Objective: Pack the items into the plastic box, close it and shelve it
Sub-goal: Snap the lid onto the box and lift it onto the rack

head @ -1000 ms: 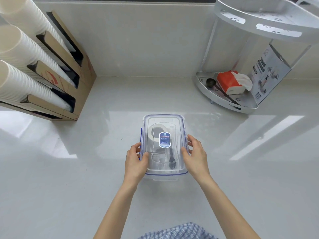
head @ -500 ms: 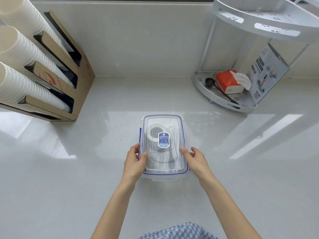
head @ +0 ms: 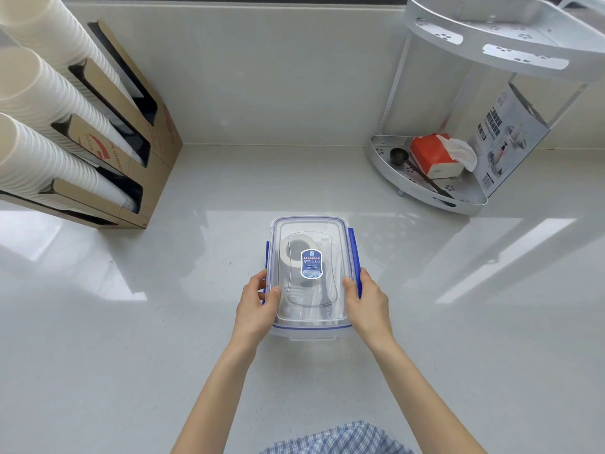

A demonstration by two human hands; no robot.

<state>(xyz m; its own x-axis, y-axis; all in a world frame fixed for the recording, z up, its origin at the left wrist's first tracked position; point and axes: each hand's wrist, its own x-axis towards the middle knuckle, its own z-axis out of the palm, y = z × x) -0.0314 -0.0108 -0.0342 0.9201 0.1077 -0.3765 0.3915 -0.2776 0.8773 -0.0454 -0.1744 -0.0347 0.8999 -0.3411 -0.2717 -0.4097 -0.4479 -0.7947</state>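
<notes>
The clear plastic box with blue side latches rests on the white counter, its transparent lid on top with a blue sticker in the middle. Through the lid I make out a roll of tape and dark items I cannot identify. My left hand grips the box's left side, thumb on the lid edge. My right hand grips the right side, where the blue latch sticks out flat. The white corner shelf stands at the back right.
The shelf's lower tier holds a red tissue pack, a dark scoop and a printed box; its upper tier holds nothing I can see. A cardboard dispenser with stacked white cups stands at the left.
Both hands slid along the box's sides and pressed its edges. The right blue latch now sticks out flat from the side; earlier it was not seen.
</notes>
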